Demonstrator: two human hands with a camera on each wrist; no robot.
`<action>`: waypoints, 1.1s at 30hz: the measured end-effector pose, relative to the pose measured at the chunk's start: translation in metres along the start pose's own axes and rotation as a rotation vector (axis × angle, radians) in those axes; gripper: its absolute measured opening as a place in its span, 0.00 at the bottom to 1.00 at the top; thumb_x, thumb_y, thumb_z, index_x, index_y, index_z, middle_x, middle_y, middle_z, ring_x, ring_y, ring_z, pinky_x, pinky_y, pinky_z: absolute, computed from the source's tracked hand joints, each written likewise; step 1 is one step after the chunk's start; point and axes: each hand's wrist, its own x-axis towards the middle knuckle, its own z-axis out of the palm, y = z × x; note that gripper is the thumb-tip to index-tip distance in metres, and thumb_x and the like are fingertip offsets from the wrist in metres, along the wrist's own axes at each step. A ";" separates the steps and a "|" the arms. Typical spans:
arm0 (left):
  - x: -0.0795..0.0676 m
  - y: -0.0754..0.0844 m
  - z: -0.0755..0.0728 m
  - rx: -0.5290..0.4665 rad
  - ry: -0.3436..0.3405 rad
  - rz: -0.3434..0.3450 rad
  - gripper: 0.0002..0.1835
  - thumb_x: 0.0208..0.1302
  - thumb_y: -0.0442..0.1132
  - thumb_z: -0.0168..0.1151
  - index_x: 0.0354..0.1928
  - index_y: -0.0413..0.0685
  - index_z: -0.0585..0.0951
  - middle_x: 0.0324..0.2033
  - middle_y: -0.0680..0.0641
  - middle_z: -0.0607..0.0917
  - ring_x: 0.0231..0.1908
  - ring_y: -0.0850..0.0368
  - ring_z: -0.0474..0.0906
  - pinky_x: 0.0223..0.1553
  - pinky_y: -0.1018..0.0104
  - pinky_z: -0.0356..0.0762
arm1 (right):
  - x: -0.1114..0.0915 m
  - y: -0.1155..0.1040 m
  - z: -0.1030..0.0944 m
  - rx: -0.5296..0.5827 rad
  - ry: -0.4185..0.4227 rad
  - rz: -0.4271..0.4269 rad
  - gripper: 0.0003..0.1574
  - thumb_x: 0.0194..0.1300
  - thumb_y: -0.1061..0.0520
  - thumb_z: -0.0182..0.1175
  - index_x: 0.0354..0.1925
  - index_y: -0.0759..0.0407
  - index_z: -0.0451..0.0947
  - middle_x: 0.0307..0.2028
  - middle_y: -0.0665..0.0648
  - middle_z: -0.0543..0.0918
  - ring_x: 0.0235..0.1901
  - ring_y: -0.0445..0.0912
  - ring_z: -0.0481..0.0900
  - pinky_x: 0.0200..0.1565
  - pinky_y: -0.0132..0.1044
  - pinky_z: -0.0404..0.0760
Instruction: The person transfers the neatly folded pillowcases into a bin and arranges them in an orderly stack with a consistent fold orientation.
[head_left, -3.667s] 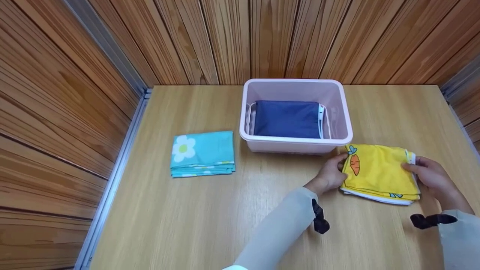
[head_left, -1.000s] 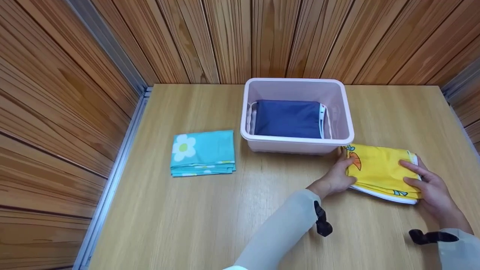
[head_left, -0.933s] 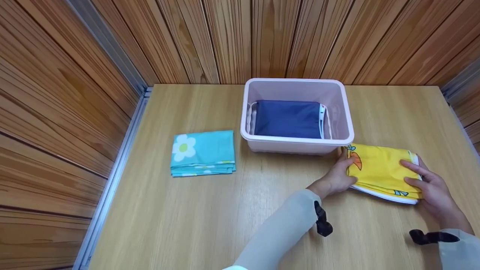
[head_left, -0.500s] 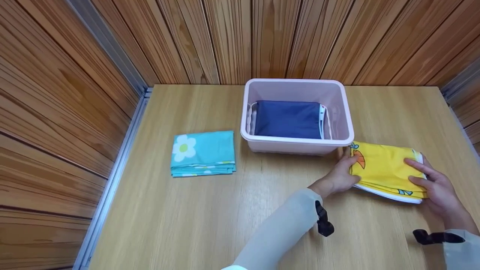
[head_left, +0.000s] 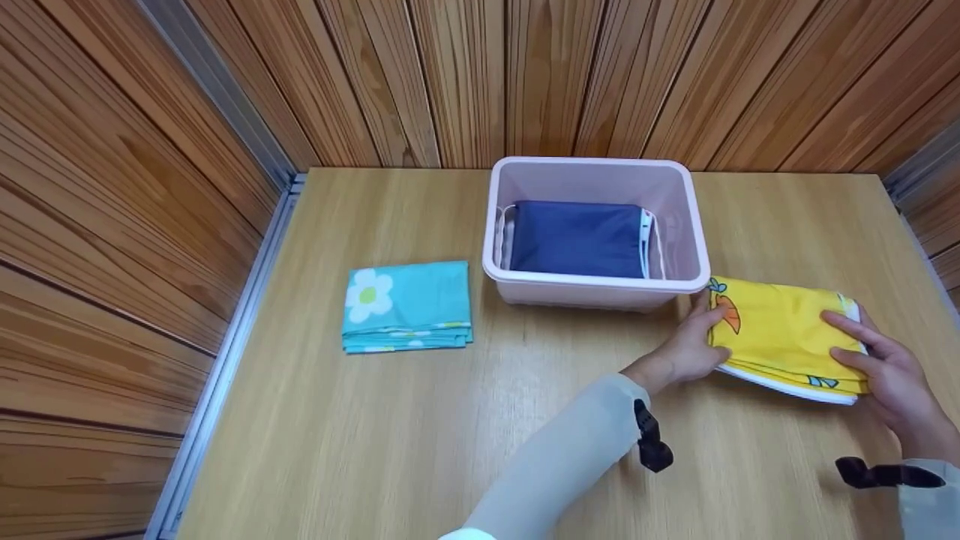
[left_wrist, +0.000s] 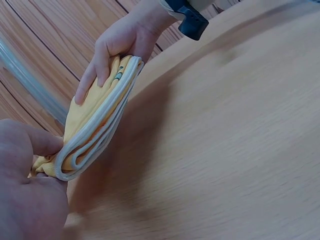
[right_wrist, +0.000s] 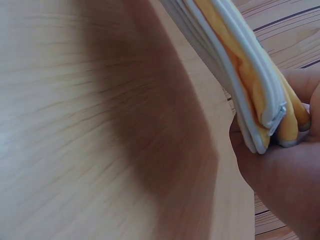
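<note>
A folded yellow cloth (head_left: 787, 330) with a carrot print and white trim is held at the right of the table, just in front of the bin. My left hand (head_left: 686, 345) pinches its left end, thumb on top and fingers underneath. The right hand (head_left: 889, 367) grips the other end, with two digits spread over the top. In the left wrist view the stacked white-edged layers of the yellow cloth (left_wrist: 97, 122) show side-on, above a shadow on the tabletop. The right wrist view shows the trimmed corner of the yellow cloth (right_wrist: 267, 110) tucked into the right palm.
A pink plastic bin (head_left: 596, 283) stands at the back, with a folded navy cloth (head_left: 577, 238) and white cords inside. Left of it lies a folded turquoise cloth (head_left: 409, 304) with a white flower. Wood-panelled walls (head_left: 465, 82) border the table (head_left: 420, 435).
Both hands have taken a fuller grip on the yellow cloth and moved it slightly right and back. It now hangs above the tabletop. The bin and turquoise cloth stay put.
</note>
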 end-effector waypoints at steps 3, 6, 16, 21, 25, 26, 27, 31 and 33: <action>-0.001 0.003 0.000 -0.008 0.005 -0.017 0.39 0.67 0.30 0.66 0.76 0.62 0.65 0.78 0.71 0.44 0.74 0.77 0.41 0.69 0.80 0.53 | -0.001 -0.005 0.000 0.041 -0.002 0.016 0.33 0.77 0.68 0.50 0.75 0.50 0.63 0.77 0.34 0.25 0.74 0.30 0.20 0.52 0.15 0.72; -0.002 0.005 0.000 -0.020 0.007 -0.031 0.39 0.67 0.30 0.66 0.76 0.63 0.66 0.78 0.72 0.44 0.74 0.77 0.44 0.68 0.80 0.56 | -0.002 -0.008 0.000 0.050 -0.008 0.023 0.34 0.77 0.68 0.48 0.75 0.49 0.63 0.77 0.33 0.24 0.74 0.32 0.19 0.48 0.17 0.76; -0.005 0.015 -0.002 0.022 0.013 0.002 0.39 0.67 0.31 0.66 0.76 0.63 0.65 0.79 0.71 0.43 0.74 0.76 0.44 0.66 0.82 0.58 | -0.003 -0.021 -0.001 0.129 -0.034 0.009 0.33 0.77 0.70 0.47 0.75 0.50 0.65 0.77 0.30 0.27 0.54 0.26 0.72 0.46 0.24 0.81; -0.007 0.022 -0.002 0.068 -0.006 0.048 0.40 0.68 0.31 0.65 0.78 0.60 0.62 0.80 0.66 0.42 0.75 0.74 0.42 0.66 0.83 0.56 | -0.005 -0.025 -0.003 0.174 -0.050 -0.027 0.34 0.75 0.73 0.47 0.73 0.53 0.68 0.78 0.32 0.29 0.53 0.28 0.77 0.44 0.26 0.83; -0.008 0.028 -0.002 0.058 -0.013 0.029 0.39 0.69 0.32 0.65 0.78 0.63 0.62 0.79 0.70 0.41 0.75 0.76 0.43 0.63 0.85 0.59 | -0.006 -0.030 -0.004 0.180 -0.035 -0.028 0.33 0.76 0.72 0.47 0.72 0.52 0.70 0.78 0.31 0.29 0.50 0.31 0.80 0.42 0.27 0.83; -0.008 0.029 -0.002 0.054 -0.012 0.028 0.39 0.69 0.32 0.64 0.78 0.63 0.62 0.79 0.70 0.41 0.75 0.76 0.43 0.62 0.85 0.59 | -0.006 -0.031 -0.004 0.175 -0.029 -0.029 0.33 0.76 0.72 0.47 0.73 0.52 0.69 0.78 0.31 0.29 0.49 0.32 0.80 0.42 0.27 0.83; -0.008 0.030 -0.002 0.054 -0.010 0.025 0.39 0.69 0.32 0.64 0.78 0.63 0.63 0.79 0.70 0.41 0.75 0.76 0.43 0.62 0.85 0.59 | -0.006 -0.032 -0.004 0.172 -0.024 -0.030 0.33 0.76 0.72 0.47 0.73 0.52 0.69 0.78 0.32 0.29 0.49 0.32 0.81 0.42 0.27 0.83; -0.009 0.032 -0.005 0.061 -0.010 0.023 0.39 0.69 0.33 0.64 0.78 0.64 0.62 0.79 0.70 0.41 0.75 0.75 0.42 0.63 0.85 0.59 | -0.006 -0.036 -0.001 0.146 -0.017 -0.038 0.33 0.76 0.72 0.47 0.73 0.51 0.68 0.79 0.33 0.30 0.48 0.33 0.81 0.42 0.27 0.83; -0.009 0.033 -0.005 0.065 -0.012 0.027 0.39 0.70 0.33 0.64 0.78 0.65 0.62 0.79 0.70 0.40 0.75 0.75 0.41 0.64 0.84 0.59 | -0.007 -0.039 -0.001 0.133 -0.017 -0.049 0.33 0.76 0.72 0.47 0.73 0.52 0.68 0.79 0.34 0.30 0.48 0.33 0.81 0.41 0.27 0.83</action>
